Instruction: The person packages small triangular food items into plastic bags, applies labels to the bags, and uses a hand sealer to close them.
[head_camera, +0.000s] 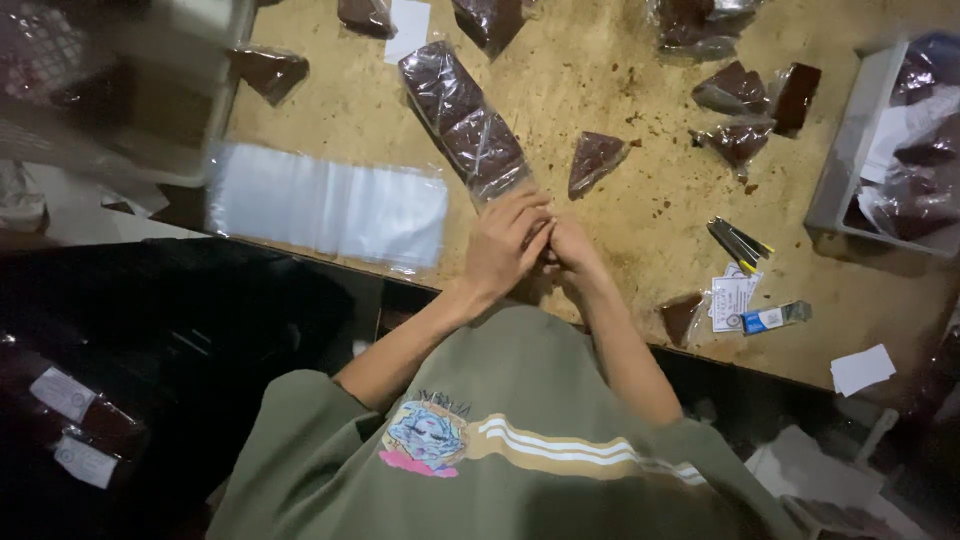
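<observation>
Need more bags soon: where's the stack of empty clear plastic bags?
In the head view, the empty clear bags lie at the table's near edge, to the left of the left hand, beside the long packed bag.

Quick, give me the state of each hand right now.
Left hand: fingers curled at the near end of the long clear bag of dark blocks, touching it; grip cannot be told.
Right hand: pressed against the left, mostly hidden; cannot tell.

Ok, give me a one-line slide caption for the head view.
Both hands, left hand and right hand, meet at the end of a long clear bag of dark brown blocks on a worn table.
</observation>
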